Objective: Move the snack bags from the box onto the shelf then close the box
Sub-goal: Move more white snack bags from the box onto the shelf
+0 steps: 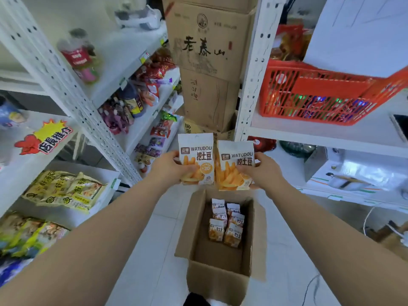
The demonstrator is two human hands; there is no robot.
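Note:
An open cardboard box [218, 274] stands on the floor below me, its flaps spread. Several white-and-orange WATUDOU snack bags [226, 221] stand in two rows at its far end. My left hand [170, 167] grips one snack bag [196, 151] upright above the box. My right hand [263, 171] grips a second snack bag [235, 160] right beside the first, their edges touching. Both bags face me, held above the far edge of the box.
A white shelf unit [72, 93] with yellow snack packs [64, 191] and other goods runs along my left. Stacked cardboard cartons [209, 62] stand ahead. On the right shelf [320, 133] sits a red basket [320, 93]. White boxes lie lower right.

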